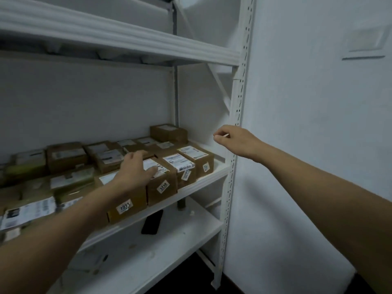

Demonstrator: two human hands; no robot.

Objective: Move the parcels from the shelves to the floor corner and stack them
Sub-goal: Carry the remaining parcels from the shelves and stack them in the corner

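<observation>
Several brown cardboard parcels with white labels stand in rows on the middle shelf (210,175) of a white metal rack. My left hand (132,168) reaches over the front row with fingers spread, hovering above the parcel marked 7211 (127,205) and the one marked 1210 (162,185). Two more labelled parcels (196,161) stand to their right, and a single parcel (168,132) sits at the back corner. My right hand (233,141) hangs in the air beside the rack's right upright, fingers loosely curled, holding nothing.
A black phone (152,221) lies on the lower shelf (169,247). The rack's right upright (235,145) stands against a white wall (307,124). An upper shelf (127,37) overhangs the parcels. Dark floor (186,279) shows below the rack.
</observation>
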